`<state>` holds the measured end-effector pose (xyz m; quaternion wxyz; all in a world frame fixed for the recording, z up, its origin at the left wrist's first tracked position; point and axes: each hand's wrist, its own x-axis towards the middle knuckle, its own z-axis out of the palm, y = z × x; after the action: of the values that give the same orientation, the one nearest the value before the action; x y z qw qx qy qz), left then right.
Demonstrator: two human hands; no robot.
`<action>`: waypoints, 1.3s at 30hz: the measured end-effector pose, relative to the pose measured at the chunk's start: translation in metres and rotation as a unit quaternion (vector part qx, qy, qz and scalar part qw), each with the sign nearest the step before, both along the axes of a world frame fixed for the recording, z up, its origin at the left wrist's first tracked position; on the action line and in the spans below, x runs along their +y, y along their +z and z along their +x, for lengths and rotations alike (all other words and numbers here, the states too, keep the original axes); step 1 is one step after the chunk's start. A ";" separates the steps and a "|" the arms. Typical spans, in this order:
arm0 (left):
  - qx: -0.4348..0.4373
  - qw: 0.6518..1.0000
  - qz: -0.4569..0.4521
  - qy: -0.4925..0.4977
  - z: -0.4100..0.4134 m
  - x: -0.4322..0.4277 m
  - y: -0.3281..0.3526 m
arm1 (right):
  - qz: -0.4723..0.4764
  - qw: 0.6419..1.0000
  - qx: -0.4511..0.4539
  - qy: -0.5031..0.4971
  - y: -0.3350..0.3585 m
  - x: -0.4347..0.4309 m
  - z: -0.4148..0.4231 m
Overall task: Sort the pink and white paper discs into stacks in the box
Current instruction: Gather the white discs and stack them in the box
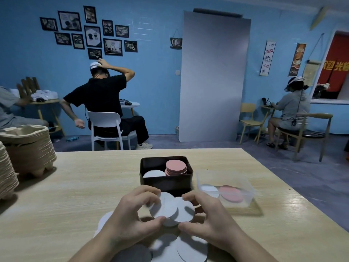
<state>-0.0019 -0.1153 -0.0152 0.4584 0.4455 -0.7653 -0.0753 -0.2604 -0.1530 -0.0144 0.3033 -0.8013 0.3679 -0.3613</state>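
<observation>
White discs (167, 207) pinched by our left hand (130, 218) and right hand (209, 218), just before box (166, 183) holding pink stack (176, 166), white stack (154, 173).

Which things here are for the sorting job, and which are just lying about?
For the job: white round paper discs being held, black rectangular box, pink paper disc stack inside it.
Just lying about: beige pulp tray stacks, white plastic chair.

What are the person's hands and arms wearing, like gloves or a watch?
Nothing at all. The left hand and right hand are bare: no gloves, rings or watch show. The left forearm and right forearm are bare too, with no sleeves in view down to the picture's bottom edge.
</observation>
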 end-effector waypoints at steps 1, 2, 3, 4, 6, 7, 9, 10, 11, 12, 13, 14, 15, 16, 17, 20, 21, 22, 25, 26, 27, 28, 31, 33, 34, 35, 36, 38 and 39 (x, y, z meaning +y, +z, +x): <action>-0.007 1.000 0.000 -0.008 -0.002 0.000 0.000 | -0.018 1.000 0.003 0.009 0.000 0.000 0.001; -0.011 1.000 0.000 -0.017 -0.004 -0.001 0.000 | -0.051 0.998 0.012 0.017 0.000 -0.001 0.001; -0.014 1.000 0.001 -0.024 -0.006 -0.001 0.001 | -0.083 0.996 0.022 0.027 0.001 -0.001 0.002; -0.017 0.999 0.003 -0.030 -0.007 -0.001 0.001 | -0.104 0.993 0.030 0.037 0.001 -0.001 0.003; -0.024 0.999 0.006 -0.040 -0.009 0.000 0.000 | -0.105 0.992 0.037 0.053 0.002 0.000 0.004; -0.027 0.999 0.007 -0.044 -0.010 0.000 0.000 | -0.102 0.992 0.037 0.056 0.003 0.000 0.004; -0.024 0.998 0.007 -0.049 -0.011 0.001 0.001 | -0.112 0.992 0.040 0.046 0.002 0.000 0.004; -0.018 0.999 0.007 -0.049 -0.010 0.001 0.002 | -0.115 0.992 0.036 0.040 0.002 0.000 0.003; -0.011 0.999 0.005 -0.048 -0.009 0.001 0.003 | -0.115 0.992 0.029 0.035 0.002 -0.001 0.003; -0.003 0.999 0.004 -0.044 -0.007 0.001 0.003 | -0.115 0.993 0.020 0.031 0.002 0.000 0.002; 0.003 0.999 0.004 -0.040 -0.005 0.002 0.003 | -0.113 0.993 0.012 0.027 0.003 0.000 0.002; 0.004 0.999 0.005 -0.037 -0.004 0.002 0.003 | -0.112 0.993 0.006 0.023 0.003 0.001 0.001; 0.003 0.999 0.006 -0.034 -0.003 0.003 0.002 | -0.111 0.994 0.004 0.021 0.003 0.002 0.001; 0.002 0.999 0.007 -0.033 -0.002 0.004 0.001 | -0.110 0.994 0.001 0.022 0.002 0.002 0.001; 0.003 0.999 0.007 -0.033 -0.003 0.005 0.001 | -0.110 0.994 -0.001 0.024 0.002 0.002 0.001; 0.003 0.999 0.008 -0.041 -0.007 0.005 0.002 | -0.119 0.992 0.000 0.033 0.002 0.001 0.002; 0.000 0.999 0.007 -0.044 -0.008 0.004 0.002 | -0.125 0.992 0.002 0.034 0.002 0.000 0.003; -0.003 0.999 0.006 -0.046 -0.008 0.004 0.001 | -0.128 0.991 0.003 0.036 0.002 0.000 0.004; -0.010 0.999 0.006 -0.050 -0.010 0.002 -0.001 | -0.128 0.991 0.003 0.044 0.001 -0.002 0.004; -0.010 0.999 0.008 -0.051 -0.010 0.002 -0.001 | -0.127 0.991 0.004 0.045 0.001 -0.002 0.004; -0.009 0.999 0.011 -0.051 -0.010 0.002 -0.001 | -0.126 0.991 0.005 0.045 0.001 -0.002 0.003; -0.009 0.999 0.018 -0.050 -0.010 0.002 -0.001 | -0.125 0.991 0.005 0.042 0.001 -0.003 0.002; -0.018 0.998 0.059 -0.023 -0.005 0.000 -0.003 | -0.130 0.991 -0.002 0.018 0.003 -0.003 -0.002; -0.050 0.995 0.089 0.002 -0.002 -0.003 -0.006 | -0.137 0.991 -0.008 -0.001 0.003 -0.003 -0.004; -0.073 0.992 0.098 0.012 -0.002 -0.005 -0.007 | -0.139 0.990 -0.009 -0.005 0.003 -0.003 -0.005; -0.097 0.989 0.106 0.020 -0.003 -0.007 -0.008 | -0.141 0.990 -0.007 -0.006 0.003 -0.003 -0.006; -0.120 0.986 0.115 0.026 -0.005 -0.008 -0.008 | -0.142 0.990 -0.004 -0.007 0.003 -0.003 -0.006; -0.160 0.978 0.126 0.037 -0.008 -0.010 -0.008 | -0.139 0.990 0.000 -0.010 0.002 -0.003 -0.006; -0.172 0.976 0.126 0.041 -0.009 -0.011 -0.009 | -0.137 0.990 0.001 -0.011 0.002 -0.003 -0.006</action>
<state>-0.0109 -0.1263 -0.0238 0.2626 0.5372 -0.7981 -0.0748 -0.2663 -0.1561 -0.0126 0.1863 -0.8316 0.3238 -0.4109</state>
